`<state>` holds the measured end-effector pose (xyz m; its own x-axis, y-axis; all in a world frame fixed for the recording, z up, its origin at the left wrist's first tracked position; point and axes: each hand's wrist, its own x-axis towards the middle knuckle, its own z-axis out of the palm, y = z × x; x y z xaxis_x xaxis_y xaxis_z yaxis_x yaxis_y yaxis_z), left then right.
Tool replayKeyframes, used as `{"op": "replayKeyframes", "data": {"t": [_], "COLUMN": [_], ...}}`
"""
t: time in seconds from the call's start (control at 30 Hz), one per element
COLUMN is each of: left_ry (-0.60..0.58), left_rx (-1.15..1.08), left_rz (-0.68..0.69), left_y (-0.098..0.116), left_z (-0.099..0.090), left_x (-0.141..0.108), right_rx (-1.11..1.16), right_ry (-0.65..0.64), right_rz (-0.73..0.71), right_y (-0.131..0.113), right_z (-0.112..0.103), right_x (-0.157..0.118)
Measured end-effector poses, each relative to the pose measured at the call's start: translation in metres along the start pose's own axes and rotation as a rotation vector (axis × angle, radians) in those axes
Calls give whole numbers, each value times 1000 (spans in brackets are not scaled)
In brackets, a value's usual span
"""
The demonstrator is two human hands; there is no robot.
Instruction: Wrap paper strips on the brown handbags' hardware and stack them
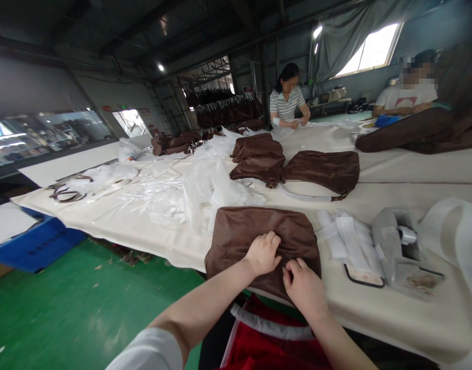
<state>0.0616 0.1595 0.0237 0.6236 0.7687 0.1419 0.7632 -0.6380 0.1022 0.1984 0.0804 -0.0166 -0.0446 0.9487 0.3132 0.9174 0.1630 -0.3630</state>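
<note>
A brown leather-like bag (259, 226) lies flat at the table's near edge, in front of my body. My left hand (264, 253) rests on its middle, fingers curled and pressed together against the bag. Just to the right, my right hand (304, 285) has its thumb and forefinger pinched at the bag's surface near the lower edge. The fingertips of both hands are close together; what detail lies between them is too small to make out. A strap in pale wrapping (270, 325) hangs below the bag, over red cloth (274, 352).
Crumpled clear plastic (205, 190) lies beyond the bag, with more brown bags (323, 167) behind. To the right are white strips (349, 241), a phone-like object (364, 277) and a tape dispenser (398, 236). Two people (288, 103) work across the white-covered table (405, 180).
</note>
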Motion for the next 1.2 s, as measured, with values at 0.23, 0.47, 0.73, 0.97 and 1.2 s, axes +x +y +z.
{"op": "replayKeyframes", "data": {"t": [0.23,0.47,0.73,0.97,1.2], "left_ry": [40,258,257,310,293], "left_rx": [-92,124,185,162,125], "left_rz": [14,-204,-205,-182,-161], "left_y": [9,-65,-70,-80,-80], "left_z": [-6,-24,2,8,10], "left_x": [-10,-51,-50,-46,-44], "right_rx": [34,62,-396,-520,-528], "right_ry": [18,20,-200,-319,-400], "right_rz": [-16,-285,-577,-713,-810], "right_y": [6,2,-14,-24,-11], "right_z": [2,4,-4,-13,-34], "right_x": [-2,6,31,50,55]}}
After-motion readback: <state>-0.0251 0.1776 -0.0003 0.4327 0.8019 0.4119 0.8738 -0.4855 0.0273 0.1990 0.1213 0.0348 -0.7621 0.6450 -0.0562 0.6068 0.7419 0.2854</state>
